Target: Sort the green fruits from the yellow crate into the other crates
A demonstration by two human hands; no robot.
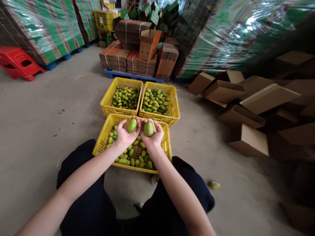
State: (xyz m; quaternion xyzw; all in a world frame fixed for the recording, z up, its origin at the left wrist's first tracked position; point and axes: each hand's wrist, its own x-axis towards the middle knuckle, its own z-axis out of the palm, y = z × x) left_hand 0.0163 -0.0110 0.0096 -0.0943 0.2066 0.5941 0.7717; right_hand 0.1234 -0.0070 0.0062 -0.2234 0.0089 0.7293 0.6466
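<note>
My left hand is palm up, its fingers curled round a smooth green mango. Beside it, my right hand cradles a second, rounder green mango in its palm. The hands nearly touch each other at the fingertips. Both are above a yellow plastic crate standing between my knees. Loose green mangoes lie along its sides and front, with part of the perforated bottom showing. My hands and forearms hide some of its contents.
Two more yellow crates of mangoes, left and right, stand just beyond. Flattened cartons sit on a blue pallet. Cardboard boxes litter the right side. A red stool is at left; a yellowish piece lies on the floor.
</note>
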